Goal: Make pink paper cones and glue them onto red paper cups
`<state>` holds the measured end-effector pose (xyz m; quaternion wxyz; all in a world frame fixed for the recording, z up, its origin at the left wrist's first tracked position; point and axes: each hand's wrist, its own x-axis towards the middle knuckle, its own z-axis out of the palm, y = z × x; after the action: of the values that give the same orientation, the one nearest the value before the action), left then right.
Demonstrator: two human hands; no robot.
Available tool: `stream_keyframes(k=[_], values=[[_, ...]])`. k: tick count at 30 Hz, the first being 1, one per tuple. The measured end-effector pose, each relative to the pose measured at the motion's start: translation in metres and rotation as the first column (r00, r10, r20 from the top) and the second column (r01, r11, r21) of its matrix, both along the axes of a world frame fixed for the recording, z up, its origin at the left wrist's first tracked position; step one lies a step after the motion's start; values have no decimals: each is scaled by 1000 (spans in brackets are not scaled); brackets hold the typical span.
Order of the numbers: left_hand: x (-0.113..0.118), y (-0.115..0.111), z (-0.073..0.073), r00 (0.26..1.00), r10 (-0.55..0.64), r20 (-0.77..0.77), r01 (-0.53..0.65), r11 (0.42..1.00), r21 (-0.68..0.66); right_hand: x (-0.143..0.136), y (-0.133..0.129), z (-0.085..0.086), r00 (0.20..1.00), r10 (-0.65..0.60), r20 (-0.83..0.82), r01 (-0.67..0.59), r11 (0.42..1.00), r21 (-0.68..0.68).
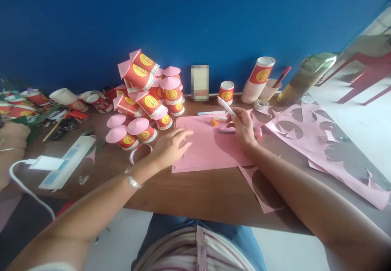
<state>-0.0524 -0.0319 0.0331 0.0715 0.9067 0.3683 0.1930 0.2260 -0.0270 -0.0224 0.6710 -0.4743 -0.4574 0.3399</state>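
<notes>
My right hand (244, 129) grips a white marker-like stick (226, 106), which slants up to the left over the far right part of the pink paper stack (203, 144). My left hand (172, 146) is open, fingers apart, at the stack's left edge; I cannot tell if it touches the paper. Just beyond the sheets lies a thin blue-and-white pen (211, 113). A small orange piece (214, 122) rests on the paper near my right hand, by scissors (226, 132) that are partly hidden. Left of my left hand is a tape roll (140, 153).
Red cups with pink cone tops (149, 102) are piled at the back left. A stacked cup column (258, 79), a lone cup (226, 93) and a large bottle (307, 77) line the back. Cut pink scraps (324, 140) cover the right; a power strip (69, 163) lies left, near another person's arm (12, 150).
</notes>
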Motion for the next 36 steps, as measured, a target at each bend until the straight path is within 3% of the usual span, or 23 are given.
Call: stream_keyframes(k=[5, 7, 9, 12, 16, 20, 25, 28, 36], values=[[74, 64, -19, 988, -65, 137, 81, 990, -113, 1, -2, 3, 998, -40, 54, 41, 999, -14], [88, 80, -28, 974, -168, 152, 191, 970, -151, 0, -2, 3, 997, -55, 62, 56, 998, -18], [95, 89, -36, 972, -205, 113, 221, 963, -157, 0, -2, 3, 996, -55, 75, 57, 998, -19], [96, 93, -39, 981, -189, 51, 194, 971, -141, 0, -1, 1, 994, -30, 104, 32, 999, -16], [89, 89, -32, 986, -161, 39, 165, 973, -159, 0, -2, 3, 988, -12, 151, 16, 1000, -21], [71, 86, -29, 968, 7, 251, 80, 939, -336, 0, -6, 9, 982, 14, 187, -2, 998, -66], [44, 87, -38, 812, 174, 558, 166, 847, -505, 1, -7, 11, 974, -14, 225, 30, 997, -67], [39, 85, -40, 786, 182, 590, 210, 820, -533, 0, -7, 10, 968, 19, 252, 2, 997, -82], [41, 80, -43, 789, 131, 600, 250, 824, -508, -2, -7, 7, 936, 93, 340, -53, 991, -126]])
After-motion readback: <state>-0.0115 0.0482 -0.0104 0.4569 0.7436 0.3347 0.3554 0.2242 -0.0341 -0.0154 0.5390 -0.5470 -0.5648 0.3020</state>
